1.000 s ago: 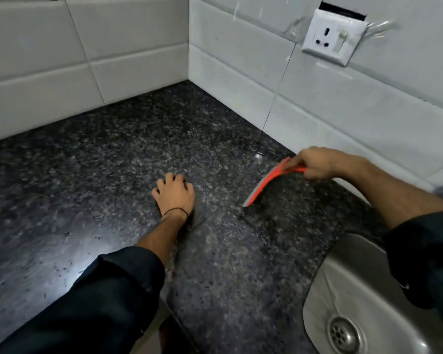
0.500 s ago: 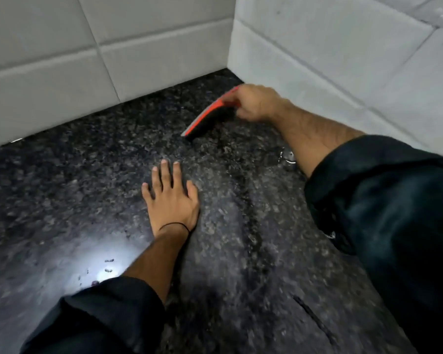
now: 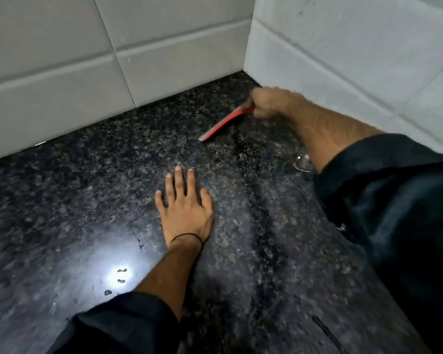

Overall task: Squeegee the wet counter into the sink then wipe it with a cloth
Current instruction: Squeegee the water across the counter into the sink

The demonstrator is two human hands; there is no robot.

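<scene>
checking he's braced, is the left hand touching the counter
Touching: the head view shows the left hand lying flat, fingers spread, on the granite counter.

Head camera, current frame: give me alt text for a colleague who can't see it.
The right hand holds a red squeegee near the back corner of a dark speckled granite counter, where white tiled walls meet. The left hand lies flat, fingers spread, on the counter. Water droplets glint near the left sleeve.
</scene>
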